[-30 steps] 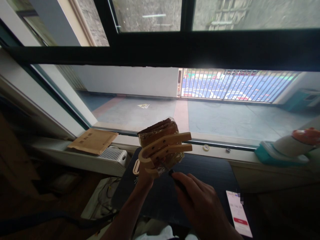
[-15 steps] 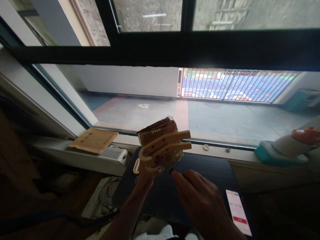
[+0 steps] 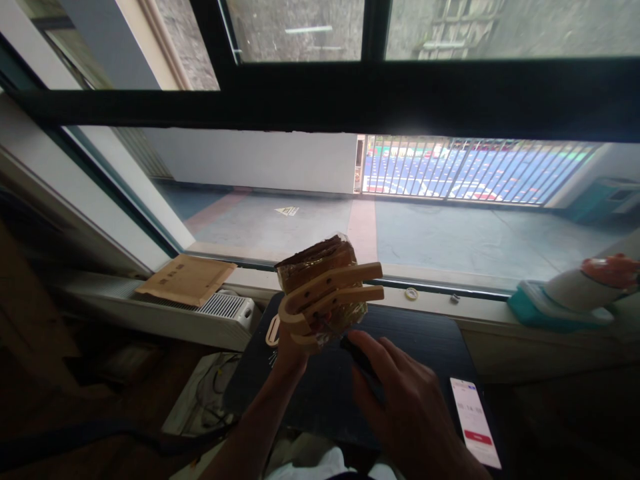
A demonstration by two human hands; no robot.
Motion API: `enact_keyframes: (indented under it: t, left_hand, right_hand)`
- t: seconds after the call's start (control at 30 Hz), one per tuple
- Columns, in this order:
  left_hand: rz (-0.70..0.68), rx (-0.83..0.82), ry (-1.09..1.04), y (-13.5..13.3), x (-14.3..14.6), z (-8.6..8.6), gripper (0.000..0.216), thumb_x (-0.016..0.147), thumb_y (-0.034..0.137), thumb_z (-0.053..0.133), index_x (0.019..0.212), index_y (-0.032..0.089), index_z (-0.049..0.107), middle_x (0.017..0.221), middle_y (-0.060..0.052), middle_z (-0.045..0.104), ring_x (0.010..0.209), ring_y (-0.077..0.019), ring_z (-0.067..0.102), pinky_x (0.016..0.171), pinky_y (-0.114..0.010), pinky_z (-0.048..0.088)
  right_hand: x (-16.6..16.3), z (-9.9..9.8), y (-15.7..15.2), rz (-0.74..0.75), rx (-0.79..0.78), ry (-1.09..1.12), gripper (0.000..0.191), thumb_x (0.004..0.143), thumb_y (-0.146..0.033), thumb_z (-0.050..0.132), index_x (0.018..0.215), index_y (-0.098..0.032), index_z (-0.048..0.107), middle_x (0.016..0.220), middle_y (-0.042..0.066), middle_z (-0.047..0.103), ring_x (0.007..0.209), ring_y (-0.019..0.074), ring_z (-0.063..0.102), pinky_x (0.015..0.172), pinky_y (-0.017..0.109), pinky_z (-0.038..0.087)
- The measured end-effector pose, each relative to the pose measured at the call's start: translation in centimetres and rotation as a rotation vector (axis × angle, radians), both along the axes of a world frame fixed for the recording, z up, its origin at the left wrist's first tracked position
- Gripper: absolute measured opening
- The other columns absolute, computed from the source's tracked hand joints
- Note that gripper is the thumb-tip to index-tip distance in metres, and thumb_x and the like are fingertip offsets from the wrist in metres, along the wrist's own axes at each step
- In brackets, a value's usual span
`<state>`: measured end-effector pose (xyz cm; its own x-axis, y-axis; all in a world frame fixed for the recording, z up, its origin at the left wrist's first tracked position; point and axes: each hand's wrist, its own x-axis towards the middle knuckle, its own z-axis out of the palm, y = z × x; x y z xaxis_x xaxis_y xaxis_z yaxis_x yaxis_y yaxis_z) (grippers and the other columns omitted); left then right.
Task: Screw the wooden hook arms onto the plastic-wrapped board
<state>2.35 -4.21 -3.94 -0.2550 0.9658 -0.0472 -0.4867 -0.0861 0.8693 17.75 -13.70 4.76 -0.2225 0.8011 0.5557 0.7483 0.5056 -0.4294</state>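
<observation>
We held curved wood [image 3: 350,274] and a black handle [image 3: 359,358].
Right fingers [image 3: 376,348] curled round the handle; left hand [image 3: 291,351], fingers mostly hidden, clasped the wood.

Left forearm [image 3: 257,410]: bare, slanting upward across the left half of the black table [image 3: 425,330] | left hand [image 3: 289,347]: above that half, mostly hidden — finger pose unreadable | right hand [image 3: 403,380]: over the table's right half — back upward, fingers curled into a grip, pointing toward the table's middle.
</observation>
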Motion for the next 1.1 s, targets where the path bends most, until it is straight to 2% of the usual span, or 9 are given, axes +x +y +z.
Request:
enact_keyframes:
  t: [0.1,0.23,0.33,0.53,0.73,0.9,1.0,1.1]
  left_hand:
    - [0.011,-0.018,-0.009,0.1,0.1,0.0,0.045,0.061,0.036,0.077,0.102,0.025,0.062,0.096,-0.003,0.069,0.085,-0.0247,0.067,0.07,-0.038,0.059]
    - [0.021,0.0,0.036,0.2,0.1,0.2,0.05,0.053,0.024,0.081,0.1,0.026,0.063,0.095,-0.001,0.069,0.085,-0.024,0.066,0.068,-0.035,0.059]
    - [0.028,0.031,0.062,0.0,0.3,0.6,0.059,0.05,0.018,0.081,0.104,0.026,0.06,0.093,0.0,0.069,0.081,-0.0215,0.066,0.065,-0.031,0.058]
    - [0.068,0.058,0.066,-0.2,0.8,1.3,0.055,0.054,0.02,0.08,0.104,0.025,0.058,0.092,0.001,0.068,0.076,-0.017,0.066,0.062,-0.027,0.057]
    - [0.025,0.059,0.037,0.1,0.7,1.0,0.056,0.054,0.022,0.081,0.104,0.022,0.058,0.097,-0.003,0.069,0.082,-0.0212,0.067,0.067,-0.031,0.057]
    - [0.017,0.045,0.085,0.2,0.4,0.4,0.063,0.049,0.021,0.082,0.107,0.022,0.058,0.101,-0.004,0.068,0.087,-0.023,0.067,0.072,-0.033,0.057]
    - [0.007,0.033,0.084,0.2,0.3,0.3,0.058,0.053,0.023,0.08,0.107,0.022,0.059,0.102,-0.004,0.068,0.089,-0.0243,0.066,0.07,-0.034,0.057]
    - [0.024,0.054,0.101,0.2,0.4,0.5,0.063,0.052,0.02,0.081,0.109,0.024,0.056,0.101,-0.002,0.067,0.088,-0.0226,0.066,0.07,-0.033,0.057]
  right_hand:
    - [0.3,0.1,0.0,0.039,0.071,-0.125,0.031,0.086,-0.009,0.044,0.112,-0.02,0.058,0.075,0.002,0.06,0.06,0.0111,0.055,0.054,0.022,0.04]
    - [0.3,-0.4,0.0,0.048,0.096,-0.156,0.035,0.086,-0.006,0.041,0.114,-0.019,0.057,0.074,0.002,0.057,0.059,0.0113,0.053,0.053,0.023,0.038]
    - [0.0,-0.7,0.0,0.048,0.046,-0.077,0.032,0.087,-0.009,0.042,0.115,-0.019,0.057,0.074,0.002,0.058,0.058,0.0111,0.054,0.053,0.022,0.04]
    - [-0.4,-0.6,0.0,0.038,-0.123,0.102,0.028,0.09,-0.018,0.042,0.114,-0.019,0.057,0.083,0.004,0.064,0.066,0.0113,0.061,0.058,0.02,0.045]
    - [-0.1,-0.3,0.3,-0.014,-0.001,-0.033,0.029,0.086,-0.016,0.045,0.114,-0.017,0.054,0.08,0.003,0.064,0.061,0.0119,0.059,0.056,0.022,0.044]
    - [0.5,-0.4,0.8,0.019,0.081,-0.154,0.025,0.087,-0.012,0.044,0.108,-0.019,0.056,0.079,0.002,0.064,0.061,0.011,0.058,0.054,0.021,0.041]
    - [0.4,-0.4,0.8,0.017,0.065,-0.094,0.023,0.088,-0.014,0.044,0.107,-0.018,0.056,0.08,0.003,0.066,0.061,0.0111,0.06,0.055,0.021,0.043]
    - [0.1,-0.3,0.6,0.005,-0.043,0.027,0.022,0.089,-0.017,0.044,0.108,-0.017,0.055,0.082,0.004,0.069,0.062,0.0112,0.063,0.056,0.019,0.045]
